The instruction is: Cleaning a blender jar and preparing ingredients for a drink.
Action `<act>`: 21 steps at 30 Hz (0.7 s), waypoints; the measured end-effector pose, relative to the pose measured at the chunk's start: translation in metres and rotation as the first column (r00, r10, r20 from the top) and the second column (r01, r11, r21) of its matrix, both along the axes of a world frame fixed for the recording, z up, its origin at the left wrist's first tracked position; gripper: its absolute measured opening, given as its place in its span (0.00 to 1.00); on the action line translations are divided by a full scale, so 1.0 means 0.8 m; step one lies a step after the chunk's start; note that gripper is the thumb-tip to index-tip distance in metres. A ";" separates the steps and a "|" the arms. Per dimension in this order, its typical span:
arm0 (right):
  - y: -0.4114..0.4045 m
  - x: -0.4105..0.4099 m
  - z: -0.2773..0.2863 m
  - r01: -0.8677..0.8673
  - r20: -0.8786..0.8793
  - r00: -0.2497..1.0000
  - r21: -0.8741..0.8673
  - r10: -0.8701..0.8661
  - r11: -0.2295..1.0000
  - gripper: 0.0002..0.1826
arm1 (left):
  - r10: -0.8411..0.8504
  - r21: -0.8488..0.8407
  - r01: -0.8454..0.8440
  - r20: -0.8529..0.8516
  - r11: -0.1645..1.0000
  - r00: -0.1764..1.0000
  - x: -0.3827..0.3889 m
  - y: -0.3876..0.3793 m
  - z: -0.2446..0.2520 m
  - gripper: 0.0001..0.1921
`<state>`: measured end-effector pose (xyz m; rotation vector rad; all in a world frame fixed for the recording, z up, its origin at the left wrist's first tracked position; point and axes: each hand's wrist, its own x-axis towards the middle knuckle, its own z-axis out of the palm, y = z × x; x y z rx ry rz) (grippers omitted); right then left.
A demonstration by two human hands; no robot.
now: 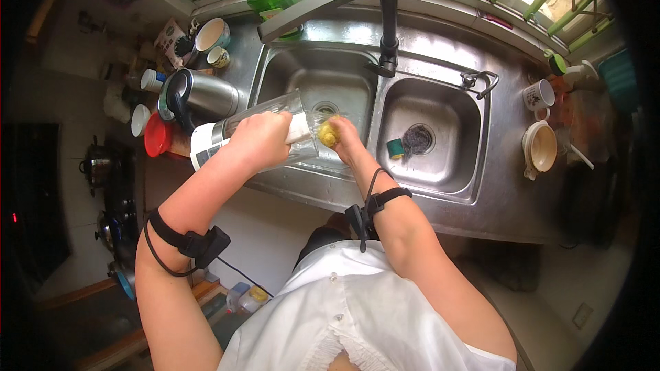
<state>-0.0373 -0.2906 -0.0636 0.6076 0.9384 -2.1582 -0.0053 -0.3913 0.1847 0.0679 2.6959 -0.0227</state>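
Observation:
My left hand [260, 139] is closed around the white handle of a clear blender jug [298, 104]. The jug lies tipped on its side, with its white base [202, 147] to the left and its mouth to the right over the larger sink basin [350, 69]. In my right hand [348, 139] is a yellow scrubber [328, 134], held right by the jug's mouth. Whether the scrubber touches the rim cannot be told. Beyond my hands, a dark grey faucet [330, 2] reaches over the larger basin.
The smaller basin [454, 165] holds a green sponge [395, 148] and a dark scouring pad [417, 139] by its drain. A steel kettle [211, 94], a red bowl [158, 134] and cups crowd the left. To the right stand a mug [539, 94] and a cream pot [540, 147].

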 end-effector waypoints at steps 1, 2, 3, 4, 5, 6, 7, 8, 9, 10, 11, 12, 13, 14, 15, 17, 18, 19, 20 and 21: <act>0.002 -0.001 -0.004 -0.012 -0.025 1.000 -0.014 0.011 1.000 0.15 | -0.001 -0.026 0.002 0.032 1.000 0.999 -0.001 0.002 -0.001 0.10; 0.005 -0.001 -0.007 -0.008 -0.024 1.000 -0.014 0.008 1.000 0.15 | -0.004 -0.026 0.005 0.032 1.000 0.999 -0.003 0.004 -0.002 0.10; 0.007 -0.002 -0.008 0.039 -0.017 0.999 0.043 -0.038 0.998 0.15 | 0.007 -0.039 -0.005 0.047 0.999 0.999 -0.004 0.004 -0.002 0.11; 0.010 -0.003 -0.008 0.086 -0.013 0.996 0.102 -0.085 0.991 0.15 | 0.017 -0.051 -0.014 0.060 0.999 0.998 -0.005 0.004 -0.002 0.11; 0.018 -0.007 -0.009 0.086 -0.016 0.996 0.102 -0.085 0.991 0.15 | 0.017 -0.051 -0.015 0.057 0.999 0.998 -0.007 0.005 -0.003 0.11; 0.029 -0.013 -0.010 0.057 0.040 0.997 0.079 -0.060 0.995 0.14 | 0.051 -0.055 -0.047 0.072 0.997 0.996 -0.008 0.006 -0.003 0.11; 0.038 -0.018 -0.011 0.029 0.094 0.995 0.055 -0.034 0.998 0.14 | 0.084 -0.058 -0.079 0.086 0.995 0.993 -0.009 0.006 -0.005 0.12; 0.046 -0.023 -0.011 0.039 0.162 0.986 0.004 -0.039 0.999 0.15 | 0.086 -0.055 -0.081 0.083 0.995 0.993 -0.010 0.004 -0.007 0.12; 0.050 -0.024 0.004 0.033 0.160 0.987 0.006 -0.033 0.999 0.15 | 0.106 -0.063 -0.099 0.114 0.993 0.988 -0.010 -0.001 -0.012 0.12; 0.055 -0.025 0.020 0.061 0.206 0.977 -0.023 -0.055 0.998 0.14 | 0.124 -0.072 -0.115 0.146 0.991 0.981 -0.010 -0.004 -0.015 0.12; 0.058 -0.024 0.030 0.090 0.252 0.965 -0.052 -0.074 0.995 0.14 | 0.129 -0.069 -0.120 0.146 0.990 0.981 -0.008 -0.006 -0.016 0.12; 0.068 -0.024 0.028 0.115 0.245 0.967 -0.160 -0.073 0.980 0.14 | 0.138 -0.074 -0.128 0.152 0.989 0.979 -0.010 -0.005 -0.016 0.12; 0.072 -0.026 0.025 0.120 0.244 0.966 -0.155 -0.079 0.981 0.14 | 0.148 -0.079 -0.137 0.158 0.987 0.976 -0.011 -0.004 -0.017 0.12; 0.075 -0.028 0.022 0.198 0.223 0.962 -0.158 -0.160 0.967 0.16 | 0.144 -0.075 -0.133 0.158 0.988 0.977 -0.014 -0.003 -0.018 0.12; 0.078 -0.029 0.021 0.269 0.204 0.950 -0.164 -0.235 0.949 0.18 | 0.154 -0.084 -0.142 0.162 0.986 0.975 -0.015 -0.003 -0.019 0.12; 0.094 -0.036 0.018 0.283 0.207 0.946 -0.146 -0.251 0.948 0.23 | 0.167 -0.091 -0.153 0.168 0.984 0.972 -0.016 -0.007 -0.023 0.12; 0.101 -0.039 0.017 0.311 0.150 0.946 -0.165 -0.288 0.936 0.24 | 0.151 -0.084 -0.139 0.159 0.987 0.976 -0.016 -0.010 -0.029 0.12; 0.105 -0.040 0.016 0.336 0.093 0.941 -0.186 -0.324 0.923 0.25 | 0.136 -0.078 -0.125 0.150 0.989 0.979 -0.016 -0.012 -0.032 0.12; 0.111 -0.041 0.016 0.347 0.093 0.937 -0.170 -0.335 0.922 0.21 | 0.135 -0.075 -0.125 0.150 0.989 0.979 -0.017 -0.012 -0.033 0.12; 0.113 -0.042 0.014 0.351 0.093 0.936 -0.167 -0.339 0.921 0.21 | 0.133 -0.075 -0.123 0.158 0.990 0.978 -0.019 -0.010 -0.035 0.12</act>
